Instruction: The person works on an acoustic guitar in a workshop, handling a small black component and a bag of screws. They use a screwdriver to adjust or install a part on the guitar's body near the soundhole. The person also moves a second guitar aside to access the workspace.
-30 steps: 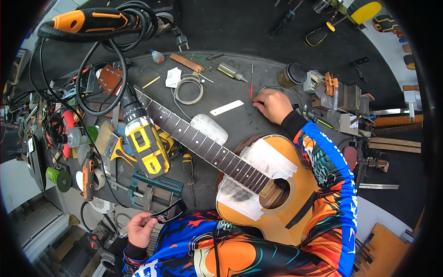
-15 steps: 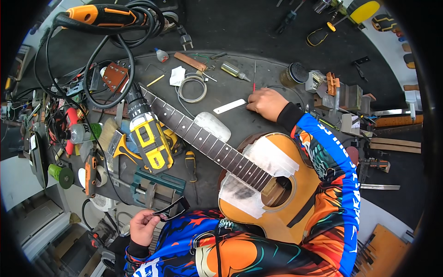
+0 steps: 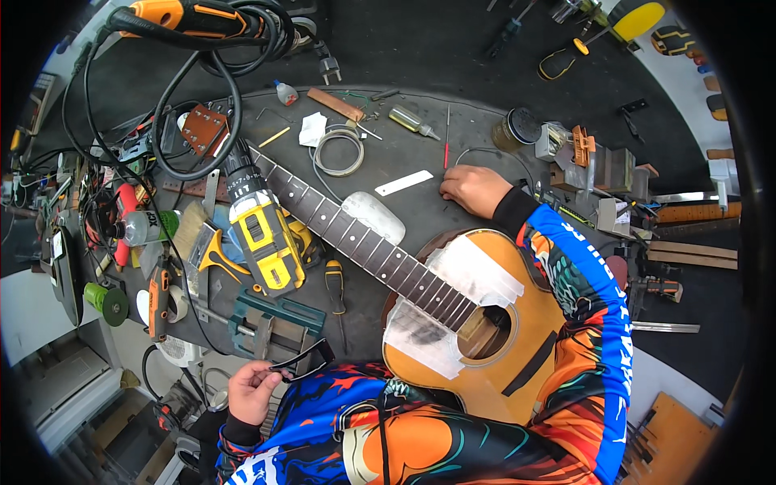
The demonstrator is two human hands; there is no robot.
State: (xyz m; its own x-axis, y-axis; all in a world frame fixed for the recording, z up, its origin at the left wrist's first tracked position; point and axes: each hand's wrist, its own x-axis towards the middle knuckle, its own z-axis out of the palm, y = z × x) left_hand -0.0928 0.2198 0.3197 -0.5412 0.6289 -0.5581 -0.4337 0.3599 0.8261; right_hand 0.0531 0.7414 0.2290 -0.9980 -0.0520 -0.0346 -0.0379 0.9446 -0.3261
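Note:
My left hand pinches what looks like a pair of black-framed glasses in front of my lap. My right hand rests low at the bench, fingers curled together; whatever lies under them is hidden. Just left of its fingertips lies a flat white strip, apart from the hand. A thin red-handled tool points away beyond the fingers. Below my right forearm an acoustic guitar lies face up, paper sheets taped on its top and its fretted neck stretching to the upper left.
A yellow cordless drill stands against the neck, with a screwdriver and green vise below. A white rounded block, wire coil and small bottle lie beyond. A looped black cable hangs upper left; a jar stands right.
My right hand has shifted slightly right and nearer, away from the white strip, which now shows its whole end. The left hand still holds the glasses, barely moved.

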